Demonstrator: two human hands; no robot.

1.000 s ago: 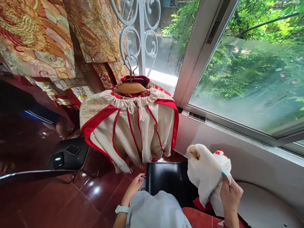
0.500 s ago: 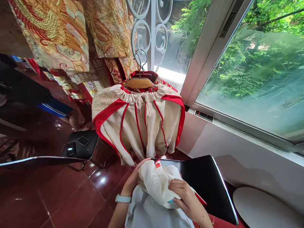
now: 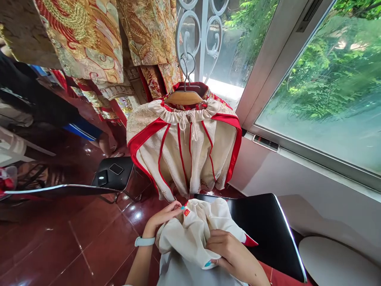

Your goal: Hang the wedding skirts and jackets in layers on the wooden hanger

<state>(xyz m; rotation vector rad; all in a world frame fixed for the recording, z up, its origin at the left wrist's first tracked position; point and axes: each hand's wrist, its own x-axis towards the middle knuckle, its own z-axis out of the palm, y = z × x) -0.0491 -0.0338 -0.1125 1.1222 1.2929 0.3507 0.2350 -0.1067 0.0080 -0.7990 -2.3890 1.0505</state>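
A bunched cream cloth point(image 3: 195, 232) with a small red tag and a red edge lies in my lap. My left hand point(image 3: 164, 217), with a pale watch on the wrist, pinches the cloth near the red tag. Lower on the cloth's right side, my right hand point(image 3: 228, 252) grips its folds with curled fingers. Just beyond my hands hangs a cream and red garment point(image 3: 184, 149) on a wooden hanger point(image 3: 185, 97), hooked on a white scrolled window grille point(image 3: 198, 37).
A black chair point(image 3: 263, 226) stands close on the right, and another black seat point(image 3: 114, 176) with a phone on it on the left. Gold and red brocade fabrics point(image 3: 86, 43) hang at the upper left. A window point(image 3: 327, 83) fills the right. The floor is glossy red tile point(image 3: 59, 242).
My right hand has carried the cream cloth from the right side into my lap. My left hand has left the chair edge and taken hold of the cloth.
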